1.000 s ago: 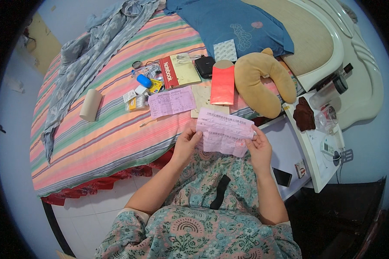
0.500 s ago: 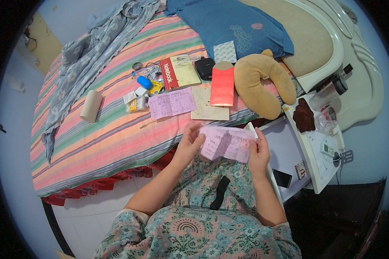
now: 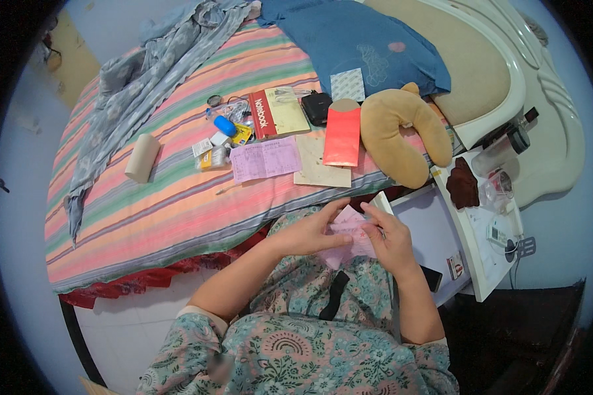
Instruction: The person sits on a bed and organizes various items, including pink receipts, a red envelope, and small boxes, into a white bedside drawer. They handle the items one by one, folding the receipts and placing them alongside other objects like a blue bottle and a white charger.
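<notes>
From my end of the feed, I have both hands close together over the patterned clothing on the lap, just short of the near edge of the bed (image 3: 197,224). The left hand (image 3: 313,230) is partly closed, its thumb pressing on the pink paper (image 3: 353,232) while its fingers reach around the far side. The right hand (image 3: 394,242) is curled too, thumb and fingers pinching the other side of the same sheet.

What I see of the paper is pale pink, thin and limp, bunched into folds between the two hands. One pointed corner sticks up between the fingertips, and a loose flap hangs below the left thumb. Faint darker lines run across it, too small and blurred for me to read. How many layers it is folded into, I cannot tell.

Beyond the left hand, a flatter pink slip (image 3: 265,161) lies on the bed, with a crease down it and rows of dark marks. Straight ahead of the hands I have a beige sheet (image 3: 316,174), partly under a red envelope (image 3: 341,135). A tan neck pillow (image 3: 383,141) sits beyond the right hand, and an open drawer (image 3: 423,220) is to its right.
</notes>
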Demonstrator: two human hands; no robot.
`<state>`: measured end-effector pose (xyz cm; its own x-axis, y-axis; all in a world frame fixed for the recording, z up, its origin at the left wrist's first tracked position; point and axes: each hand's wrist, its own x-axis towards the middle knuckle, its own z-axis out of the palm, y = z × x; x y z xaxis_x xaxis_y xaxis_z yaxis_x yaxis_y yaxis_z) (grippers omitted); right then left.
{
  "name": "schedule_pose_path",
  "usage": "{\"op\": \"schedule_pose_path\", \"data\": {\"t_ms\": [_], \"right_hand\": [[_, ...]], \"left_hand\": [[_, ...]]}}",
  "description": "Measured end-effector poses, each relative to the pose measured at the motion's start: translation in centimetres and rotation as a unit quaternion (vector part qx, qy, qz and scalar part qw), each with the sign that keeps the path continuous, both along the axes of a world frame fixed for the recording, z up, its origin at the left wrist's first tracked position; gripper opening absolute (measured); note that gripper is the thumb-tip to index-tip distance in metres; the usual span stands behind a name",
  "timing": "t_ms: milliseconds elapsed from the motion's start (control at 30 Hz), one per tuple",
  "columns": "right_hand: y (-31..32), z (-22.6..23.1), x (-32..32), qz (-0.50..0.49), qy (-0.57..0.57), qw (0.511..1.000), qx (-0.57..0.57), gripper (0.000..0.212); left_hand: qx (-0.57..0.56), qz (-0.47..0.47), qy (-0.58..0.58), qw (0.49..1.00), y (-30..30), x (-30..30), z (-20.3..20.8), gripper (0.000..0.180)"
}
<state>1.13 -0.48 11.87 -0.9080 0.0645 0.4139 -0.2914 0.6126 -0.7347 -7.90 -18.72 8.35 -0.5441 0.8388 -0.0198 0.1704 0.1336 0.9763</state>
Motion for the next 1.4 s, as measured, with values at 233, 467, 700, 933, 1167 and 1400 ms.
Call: {"op": "schedule_pose_path", "data": {"t_ms": [233, 467, 700, 933, 1167, 1400], "right_hand": [[-0.6, -2.9, -0.7, -0.084, 0.007, 0.942, -0.324, 0.048], [-3.8, -5.8, 0.3, -0.010, -0.221, 0.760, -0.611, 0.040], [-5.2, -5.1, -2.0, -0.021, -0.223, 0.670, -0.708, 0.033], [-3.9, -6.9, -2.8, -0.069, -0.214, 0.668, -0.709, 0.034], [-3.3, -6.8, -1.9, -0.115, -0.221, 0.686, -0.684, 0.032], [-4.2, -7.0, -1.9, -0.139, -0.217, 0.715, -0.650, 0.032]], "left_hand": [[-0.016, 0.074, -0.186, 0.980, 0.0, 1.7, -0.6, 0.031], [0.030, 0.160, -0.083, 0.983, 0.1, 1.6, -1.1, 0.052], [-0.028, 0.220, 0.032, 0.974, 0.3, 2.4, -1.1, 0.080], [-0.160, 0.186, 0.222, 0.944, -2.8, -1.6, 0.7, 0.066], [-0.285, 0.260, 0.583, 0.715, -6.8, -9.6, -5.3, 0.046], [-0.150, 0.296, 0.552, 0.765, -5.3, -6.9, -0.1, 0.037]]}}
